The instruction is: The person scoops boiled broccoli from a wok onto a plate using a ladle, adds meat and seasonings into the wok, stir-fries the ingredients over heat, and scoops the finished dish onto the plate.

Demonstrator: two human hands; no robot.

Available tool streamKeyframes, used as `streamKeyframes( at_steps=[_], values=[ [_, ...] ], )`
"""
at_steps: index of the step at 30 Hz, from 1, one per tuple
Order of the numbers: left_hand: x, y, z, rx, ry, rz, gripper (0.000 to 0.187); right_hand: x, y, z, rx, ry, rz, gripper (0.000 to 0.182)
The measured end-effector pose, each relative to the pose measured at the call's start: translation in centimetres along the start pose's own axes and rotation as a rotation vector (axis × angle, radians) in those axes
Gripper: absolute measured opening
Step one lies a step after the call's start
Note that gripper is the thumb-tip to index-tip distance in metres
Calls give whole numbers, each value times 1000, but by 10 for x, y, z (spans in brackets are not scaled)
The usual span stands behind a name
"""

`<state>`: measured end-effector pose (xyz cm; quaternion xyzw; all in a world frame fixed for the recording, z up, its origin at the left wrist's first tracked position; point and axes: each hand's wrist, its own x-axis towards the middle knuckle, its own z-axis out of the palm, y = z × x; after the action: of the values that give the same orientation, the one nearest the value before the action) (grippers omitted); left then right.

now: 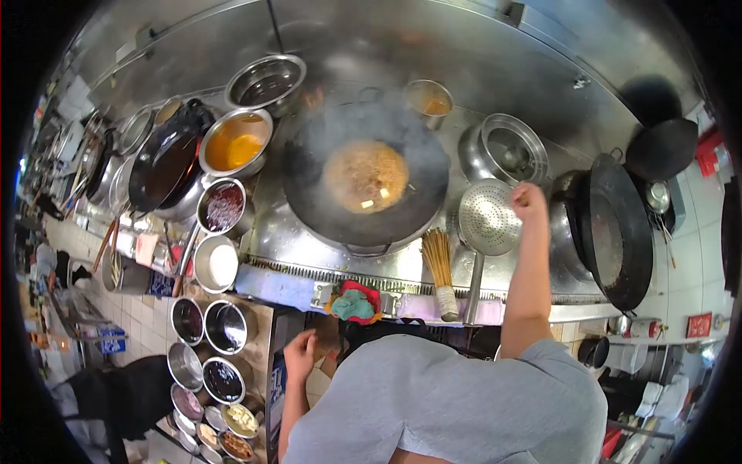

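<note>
Skimmer [488,220], perforated, one: right of the wok [311,197]; long axis near to far, handle at the near end, bowl at the far. Right hand [529,201], the nearer: fingers curled closed at the bowl's right edge; contact with it cannot be told. Left hand [300,356]: near and left, well apart from the skimmer; open or closed, cannot tell. Wok, with food [365,176]: left of the right hand, far from the left.
</note>
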<state>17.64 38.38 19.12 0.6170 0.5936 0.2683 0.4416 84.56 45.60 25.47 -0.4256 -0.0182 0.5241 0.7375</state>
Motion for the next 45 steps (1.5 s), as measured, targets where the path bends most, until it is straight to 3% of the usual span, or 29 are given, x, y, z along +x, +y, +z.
streamKeyframes(
  at_steps=[1, 3, 5, 8, 10, 11, 13, 14, 16, 17, 18, 19, 20, 21, 22, 24, 25, 27, 29, 32, 34, 37, 39, 40, 42, 45],
  values=[
    [11, 18, -2, -39, 16, 4, 18, 14, -16, -5, 303, -270, 42, 6],
    [31, 12, 0, -26, 79, 83, 17, 8, -62, 45, 793, 40, 177, 6],
    [44, 29, -9, 15, 58, 103, 17, 9, -101, 90, 982, 24, 279, 6],
    [48, 59, -23, 12, 93, 168, 17, 19, -146, 128, 991, 26, 350, 5],
    [42, 77, -39, 45, 69, 165, 16, 59, -173, 104, 437, -24, 55, 9],
    [43, 77, -46, 88, 77, 191, 16, 45, -167, 119, 432, -32, 51, 9],
    [38, 71, -58, 69, 109, 178, 16, -8, -136, 145, -603, 335, -174, 12],
    [35, 65, -64, 56, 140, 158, 16, -14, -129, 134, -972, 329, -224, 13],
    [33, 41, -74, 37, 206, 144, 15, -49, -90, 127, -1359, 361, -386, 12],
    [34, 27, -77, 22, 273, 123, 15, -74, -55, 123, -902, 257, -468, 11],
    [38, 11, -82, 15, 346, 165, 15, -96, -28, 119, -612, 154, -420, 11],
    [40, 15, -93, -30, 375, 169, 15, -116, -2, 116, -528, 165, -342, 13],
    [43, 25, -110, 218, 372, 30, 15, -118, 19, 92, -850, 296, -426, 15],
    [55, 8, -118, 285, 503, 139, 14, -117, 34, 65, -1100, 354, -549, 19],
    [65, 5, -131, 423, 547, 224, 18, -165, 58, 107, -1055, 378, -423, 19],
    [80, 12, -153, 679, 568, 103, 34, -209, 92, 117, -882, 204, -316, 19],
    [91, 5, -159, 772, 553, 46, 53, -229, 110, 125, -853, 134, -288, 21],
    [109, 10, -164, 899, 487, -146, 75, -270, 140, 136, -758, -44, -175, 37],
    [127, 15, -170, 931, 387, -275, 89, -296, 160, 144, -687, -218, 22, 40],
    [151, 7, -178, 930, 294, -388, 95, -317, 191, 164, -673, -286, 218, 41],
    [162, 2, -181, 884, 240, -496, 98, -310, 214, 172, -787, -460, 367, 45],
    [172, -7, -186, 773, 158, -631, 102, -299, 252, 196, -1082, -639, 375, 51],
    [174, -9, -184, 749, 163, -632, 101, -282, 285, 206, -1394, -786, 175, 56],
    [175, -16, -182, 780, 209, -596, 96, -275, 300, 211, -1405, -792, 181, 56],
    [173, -19, -183, 749, 226, -593, 95, -264, 329, 222, -1735, -985, -356, 56],
    [167, -17, -181, 679, 276, -591, 95, -254, 365, 227, -1867, -1010, -508, 58]
  ],
)
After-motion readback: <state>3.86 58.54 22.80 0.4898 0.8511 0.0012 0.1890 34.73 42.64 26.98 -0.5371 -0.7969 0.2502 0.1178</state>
